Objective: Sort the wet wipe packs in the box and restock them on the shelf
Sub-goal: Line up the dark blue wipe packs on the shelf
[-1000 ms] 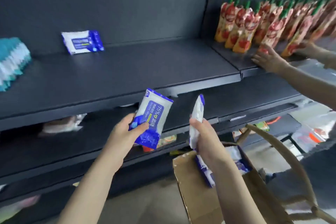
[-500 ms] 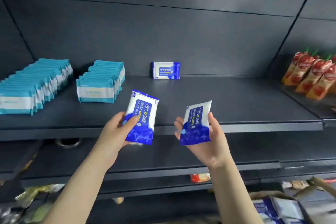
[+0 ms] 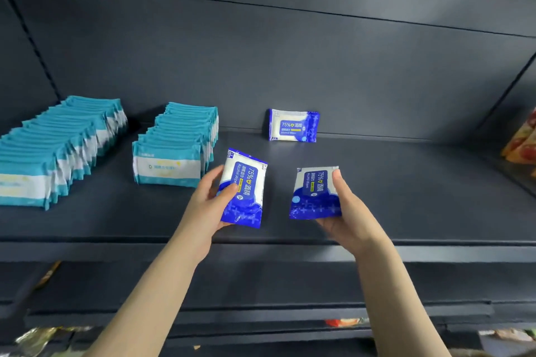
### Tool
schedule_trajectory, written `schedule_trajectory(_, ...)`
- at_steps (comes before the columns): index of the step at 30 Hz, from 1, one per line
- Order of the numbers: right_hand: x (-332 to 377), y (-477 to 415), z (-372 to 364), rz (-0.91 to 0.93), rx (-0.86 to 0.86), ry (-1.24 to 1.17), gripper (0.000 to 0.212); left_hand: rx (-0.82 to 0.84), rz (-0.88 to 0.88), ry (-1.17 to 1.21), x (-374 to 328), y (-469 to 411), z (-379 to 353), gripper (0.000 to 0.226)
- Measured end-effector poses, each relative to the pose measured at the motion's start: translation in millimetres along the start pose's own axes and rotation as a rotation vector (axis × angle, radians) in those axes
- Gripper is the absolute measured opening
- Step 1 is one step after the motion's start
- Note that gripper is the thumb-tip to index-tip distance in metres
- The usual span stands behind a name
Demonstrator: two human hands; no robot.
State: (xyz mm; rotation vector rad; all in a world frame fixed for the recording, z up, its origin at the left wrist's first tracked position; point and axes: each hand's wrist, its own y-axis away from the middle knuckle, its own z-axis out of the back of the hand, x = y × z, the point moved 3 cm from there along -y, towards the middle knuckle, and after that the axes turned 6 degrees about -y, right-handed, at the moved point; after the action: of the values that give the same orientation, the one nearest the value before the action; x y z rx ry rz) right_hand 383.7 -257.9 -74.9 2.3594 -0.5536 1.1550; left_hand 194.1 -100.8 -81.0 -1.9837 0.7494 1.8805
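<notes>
Restocking | blue-and-white plastic wipe pack is gripped by left hand, second pack by right hand, long axes rearward over dark metal shelf | matching upright pack is seen crosswise behind, nearer right hand.

The left-hand pack and right-hand pack are white above, royal blue below with pale crosses, each bearing a blue label panel and yellow strip. At 12 o'clock the back pack shows the same colours. At 9 o'clock, 2 rows of teal packs carry white bands. The shelf is dark slate grey.
</notes>
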Motion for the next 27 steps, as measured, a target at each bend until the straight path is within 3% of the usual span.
schedule_trajectory(4,25.8,-53.1,15.8,0.079,0.134,0.192,0.032,-0.032,0.045,0.033,0.5,-47.4,-20.1,0.067)
schedule_trajectory(6,43.7,-80.0,20.2,0.141,0.082,0.345,0.037,-0.033,0.067,0.038,-0.3,-69.1,-32.3,0.073)
schedule_trajectory(11,83.8,-146.4,21.4,0.272,0.027,0.710,0.035,-0.063,0.097,0.081,-4.0,-109.5,-50.1,0.040)
schedule_trajectory(15,100.6,-181.5,14.4,0.374,0.064,0.958,0.027,-0.128,0.081,0.148,-7.2,-127.4,-56.1,0.044)
schedule_trajectory(20,103.4,-211.1,8.8,0.614,-0.022,1.425,0.028,-0.109,0.010,0.154,-11.3,-142.7,-57.6,0.048)
schedule_trajectory(23,98.5,-224.2,13.2,0.803,-0.048,1.438,0.033,-0.155,-0.008,0.209,-2.8,-148.6,-54.0,0.030)
schedule_trajectory(27,84.0,-237.3,22.2,0.842,-0.101,1.183,0.053,-0.145,-0.032,0.173,3.9,-156.0,-50.1,0.016)
